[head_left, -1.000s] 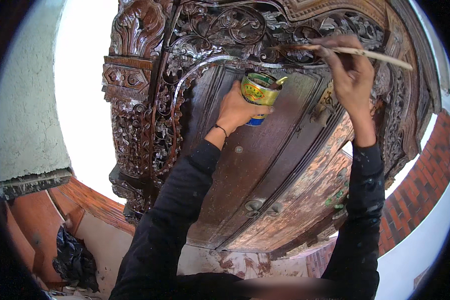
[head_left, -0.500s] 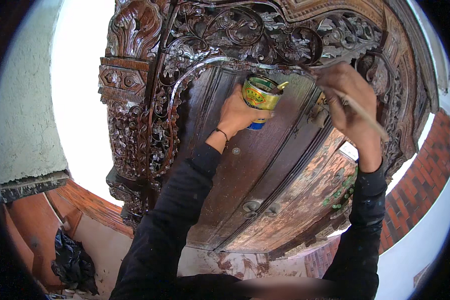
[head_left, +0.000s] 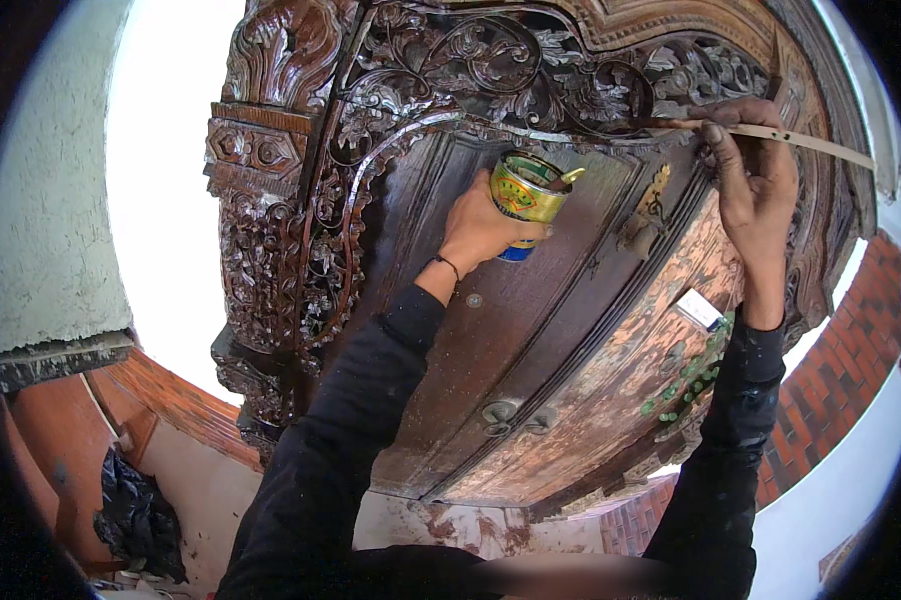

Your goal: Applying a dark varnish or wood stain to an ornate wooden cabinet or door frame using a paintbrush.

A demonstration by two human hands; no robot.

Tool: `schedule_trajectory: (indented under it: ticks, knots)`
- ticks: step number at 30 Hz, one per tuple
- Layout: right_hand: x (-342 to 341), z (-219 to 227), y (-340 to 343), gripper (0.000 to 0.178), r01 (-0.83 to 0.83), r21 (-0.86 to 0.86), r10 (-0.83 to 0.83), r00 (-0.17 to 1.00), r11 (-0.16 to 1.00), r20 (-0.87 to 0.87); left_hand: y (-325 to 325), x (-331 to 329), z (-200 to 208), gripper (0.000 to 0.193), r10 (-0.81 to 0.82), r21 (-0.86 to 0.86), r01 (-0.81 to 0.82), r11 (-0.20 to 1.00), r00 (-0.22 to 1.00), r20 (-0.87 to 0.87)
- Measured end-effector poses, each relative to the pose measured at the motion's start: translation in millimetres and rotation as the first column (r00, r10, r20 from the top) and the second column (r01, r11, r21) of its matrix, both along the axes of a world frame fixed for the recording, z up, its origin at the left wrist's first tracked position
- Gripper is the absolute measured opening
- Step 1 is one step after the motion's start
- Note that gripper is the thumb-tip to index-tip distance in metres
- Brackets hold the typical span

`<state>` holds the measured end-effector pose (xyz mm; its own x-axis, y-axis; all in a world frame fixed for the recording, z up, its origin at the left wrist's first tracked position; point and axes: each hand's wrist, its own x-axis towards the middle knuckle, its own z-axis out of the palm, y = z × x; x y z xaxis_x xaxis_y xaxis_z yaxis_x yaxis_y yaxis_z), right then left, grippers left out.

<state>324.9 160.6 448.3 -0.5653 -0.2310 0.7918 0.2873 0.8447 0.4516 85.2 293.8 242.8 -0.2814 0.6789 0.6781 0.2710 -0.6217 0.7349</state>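
Shifted rightward, the right hand (head_left: 758, 190) pinches a brush (head_left: 821, 145) near the carving's lower edge (head_left: 561, 131), open space to its left; before the door (head_left: 471, 370), the left hand (head_left: 476, 225) wraps a can (head_left: 519, 203), a yellow-tipped object (head_left: 573, 175) at its rim.

Left hand (head_left: 479, 222) grips a can (head_left: 531, 203) before a door (head_left: 491, 340) | Right hand (head_left: 756, 190) holds a brush (head_left: 816, 144), tip before fretwork (head_left: 486, 55) above the door | Pillar (head_left: 259, 240) stands left of the door | Bag (head_left: 139, 515) lies at lower left
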Motion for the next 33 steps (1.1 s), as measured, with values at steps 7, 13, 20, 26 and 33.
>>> schedule_trajectory:
  ticks: [7, 13, 20, 26, 33]
  knots:
    - [-2.0, 4.1, 6.0, 0.014, 0.015, -0.008, -0.015, 0.999, 1.000, 0.047, -3.6, -2.7, 1.0, 0.108, 0.000, -0.021, 0.001, 1.000, 1.000, 0.011]
    - [-20.5, -4.3, 16.9, 0.023, 0.065, 0.114, -0.075, 0.994, 0.991, 0.081, 3.9, 3.4, 1.4, 0.110, -0.005, -0.049, 0.005, 0.999, 1.000, -0.011]
    - [-34.6, -34.0, 14.5, 0.046, 0.243, 0.423, -0.393, 0.865, 0.873, 0.314, -1.2, 0.1, 1.3, 0.115, 0.046, -0.065, -0.050, 0.997, 0.998, -0.049]
    - [-50.8, -31.3, 10.1, 0.043, 0.321, 0.419, -0.439, 0.870, 0.849, 0.223, 1.6, -9.9, -4.7, 0.119, 0.082, -0.060, -0.084, 0.995, 0.996, -0.043]
    - [-65.3, 19.2, 10.3, 0.029, 0.129, 0.311, -0.237, 0.910, 0.942, 0.340, 0.6, -5.4, 2.4, 0.118, 0.050, -0.087, -0.054, 0.995, 0.997, -0.051]
